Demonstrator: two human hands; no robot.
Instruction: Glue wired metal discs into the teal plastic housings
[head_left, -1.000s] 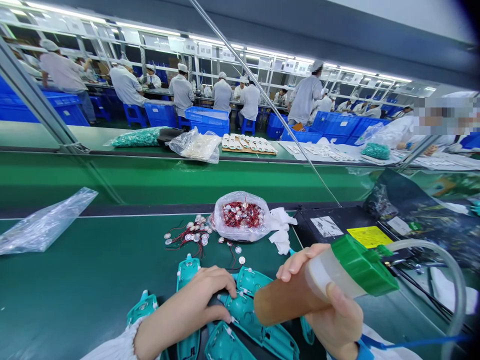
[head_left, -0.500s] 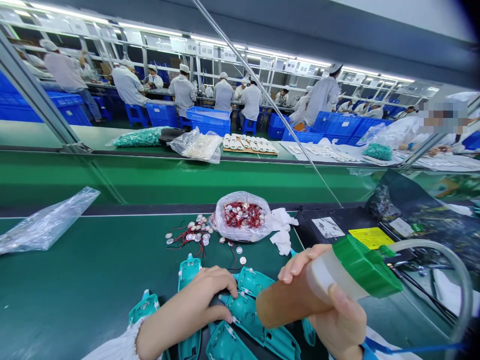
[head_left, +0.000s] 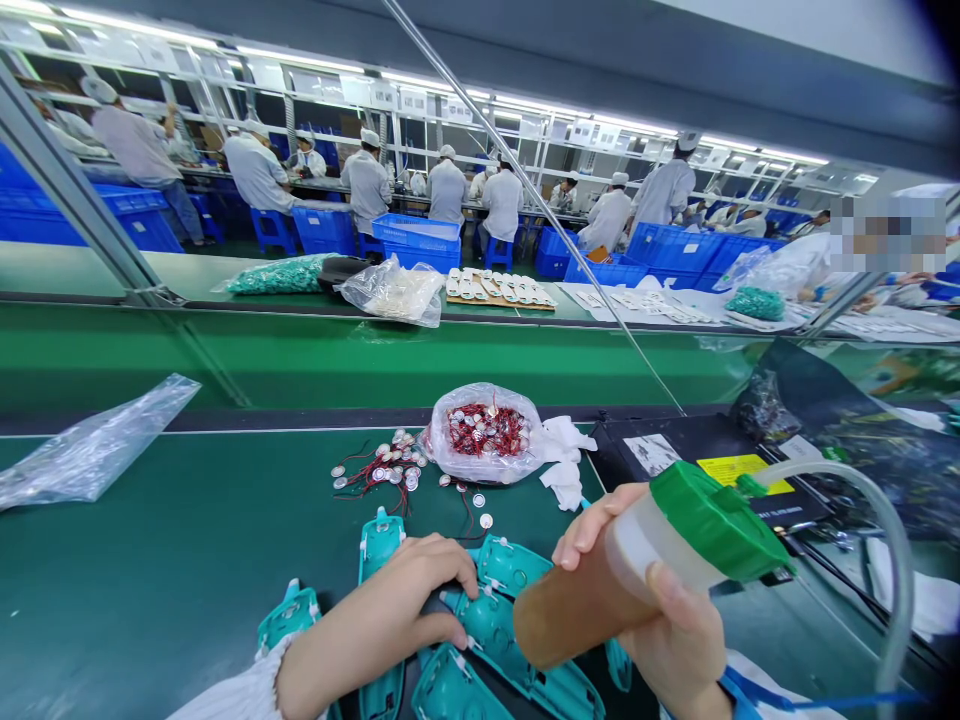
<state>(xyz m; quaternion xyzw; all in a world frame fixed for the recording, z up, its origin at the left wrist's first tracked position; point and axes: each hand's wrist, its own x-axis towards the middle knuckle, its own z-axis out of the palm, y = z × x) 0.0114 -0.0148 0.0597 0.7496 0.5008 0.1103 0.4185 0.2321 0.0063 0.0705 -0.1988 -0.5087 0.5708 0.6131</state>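
My right hand [head_left: 679,635] is wrapped round a translucent squeeze bottle [head_left: 581,605] of brown liquid. The bottle leans over the work, its green cap [head_left: 712,520] up to the right and a clear tube [head_left: 874,490] running from it. My left hand [head_left: 416,595] has thumb and fingers closed at the near-left end of a teal plastic shell [head_left: 502,635]; the fingertips partly hide the contact. Around it lie more teal shells, one behind [head_left: 510,562], one in front [head_left: 454,690], and others under and left of my forearm. The bottle covers part of the shells.
Beyond the shells sits a plastic bag [head_left: 487,467] of small discs with red wires, with loose wired discs [head_left: 390,462] beside it. White tissue [head_left: 564,482] lies to its right. A black box [head_left: 637,450] and cables occupy the right; a clear bag [head_left: 97,450] lies left. Co-workers sit far back.
The bottle and my right hand have shifted slightly left, with the cap end a little higher and the base a little lower. My left hand has hardly moved.
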